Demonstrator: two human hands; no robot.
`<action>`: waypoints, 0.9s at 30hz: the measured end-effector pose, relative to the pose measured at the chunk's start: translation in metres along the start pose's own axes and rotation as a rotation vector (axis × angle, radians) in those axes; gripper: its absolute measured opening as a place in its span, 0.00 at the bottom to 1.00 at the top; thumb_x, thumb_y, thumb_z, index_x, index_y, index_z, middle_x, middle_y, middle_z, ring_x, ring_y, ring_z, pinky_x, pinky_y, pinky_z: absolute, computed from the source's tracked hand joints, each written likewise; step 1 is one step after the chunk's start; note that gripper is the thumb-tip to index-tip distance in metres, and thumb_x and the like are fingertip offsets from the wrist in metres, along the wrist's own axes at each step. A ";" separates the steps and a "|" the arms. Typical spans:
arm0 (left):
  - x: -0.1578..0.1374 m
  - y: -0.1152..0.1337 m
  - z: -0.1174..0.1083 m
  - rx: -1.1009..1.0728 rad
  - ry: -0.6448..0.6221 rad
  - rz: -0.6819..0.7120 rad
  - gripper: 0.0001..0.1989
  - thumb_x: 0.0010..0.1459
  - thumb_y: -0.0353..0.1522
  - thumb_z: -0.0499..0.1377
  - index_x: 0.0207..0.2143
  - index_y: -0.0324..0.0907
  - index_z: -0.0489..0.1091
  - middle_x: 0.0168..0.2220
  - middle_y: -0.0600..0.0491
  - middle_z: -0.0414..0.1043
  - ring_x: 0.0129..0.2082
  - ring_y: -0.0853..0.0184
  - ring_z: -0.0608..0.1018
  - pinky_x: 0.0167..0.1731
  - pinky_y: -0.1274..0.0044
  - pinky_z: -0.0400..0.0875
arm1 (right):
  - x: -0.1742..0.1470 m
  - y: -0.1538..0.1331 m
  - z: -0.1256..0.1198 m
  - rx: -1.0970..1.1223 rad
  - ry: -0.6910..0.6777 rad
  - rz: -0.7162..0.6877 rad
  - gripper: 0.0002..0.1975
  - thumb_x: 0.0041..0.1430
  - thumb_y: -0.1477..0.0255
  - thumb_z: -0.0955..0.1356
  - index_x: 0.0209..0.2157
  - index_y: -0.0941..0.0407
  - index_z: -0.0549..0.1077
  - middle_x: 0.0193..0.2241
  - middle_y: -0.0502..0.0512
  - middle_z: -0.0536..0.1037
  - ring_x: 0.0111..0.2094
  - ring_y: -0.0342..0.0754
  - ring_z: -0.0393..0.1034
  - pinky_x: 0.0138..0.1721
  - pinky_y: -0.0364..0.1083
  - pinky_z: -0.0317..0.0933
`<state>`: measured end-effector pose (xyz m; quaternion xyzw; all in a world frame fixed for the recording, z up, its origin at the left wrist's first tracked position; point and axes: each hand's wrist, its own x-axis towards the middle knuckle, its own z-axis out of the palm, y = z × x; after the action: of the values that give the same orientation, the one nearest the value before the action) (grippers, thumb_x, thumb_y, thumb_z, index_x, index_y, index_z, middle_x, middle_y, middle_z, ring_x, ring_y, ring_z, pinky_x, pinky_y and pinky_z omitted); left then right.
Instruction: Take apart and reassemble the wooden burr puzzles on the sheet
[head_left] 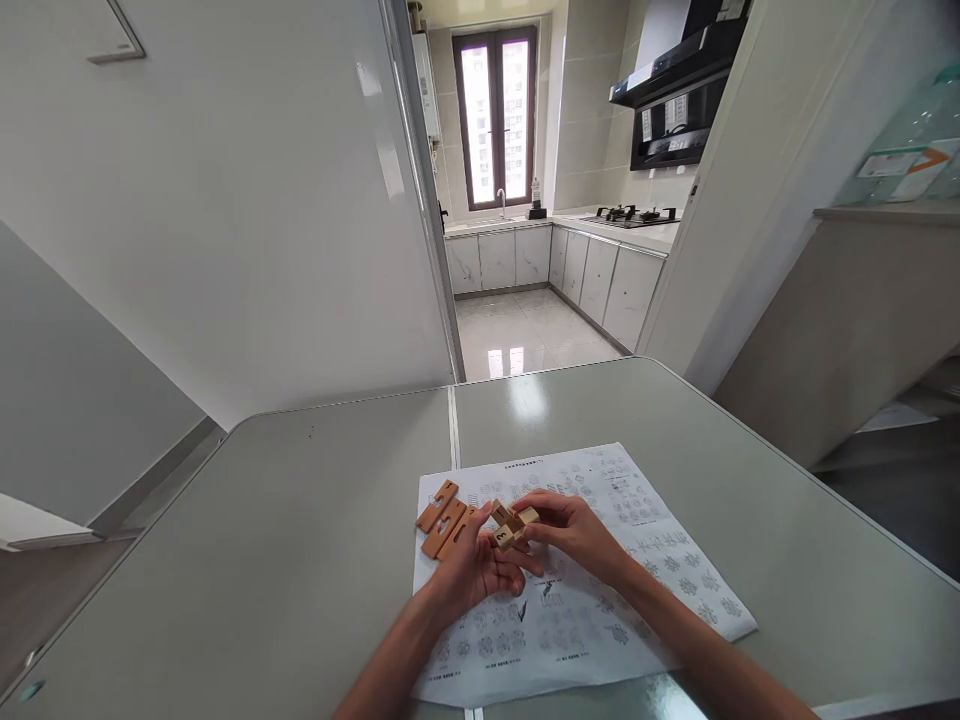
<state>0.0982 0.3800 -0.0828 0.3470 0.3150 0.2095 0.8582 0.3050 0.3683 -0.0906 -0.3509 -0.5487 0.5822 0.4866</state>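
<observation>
Between my two hands is a small cluster of interlocked wooden puzzle pieces [504,536], pale and brown, with a numeral on one face. My left hand [480,570] grips its left side, palm turned up and thumb on top. From the right, my right hand [574,530] pinches a pale piece at the cluster's right end. Several notched orange-brown wooden pieces [444,520] lie just left of my left hand, partly hidden by it. Under everything spreads a white instruction sheet [630,640] printed with small diagrams.
The grey-green table [285,560] has a pale seam [453,430] down its middle and angled corners. Beyond its far edge a doorway opens on a kitchen with white cabinets [600,270] and a gas stove [634,215]. Large clear bottles [919,150] stand on a ledge at right.
</observation>
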 end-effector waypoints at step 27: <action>0.000 -0.014 0.021 0.606 0.411 0.502 0.18 0.62 0.45 0.64 0.45 0.41 0.72 0.33 0.52 0.73 0.26 0.68 0.70 0.26 0.77 0.63 | 0.003 0.012 0.000 0.001 0.159 0.086 0.20 0.55 0.56 0.77 0.44 0.55 0.82 0.38 0.58 0.84 0.36 0.53 0.77 0.40 0.51 0.70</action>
<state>0.1144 0.3610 -0.0808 0.5996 0.4323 0.3742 0.5600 0.3021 0.3723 -0.1021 -0.4188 -0.4925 0.5733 0.5034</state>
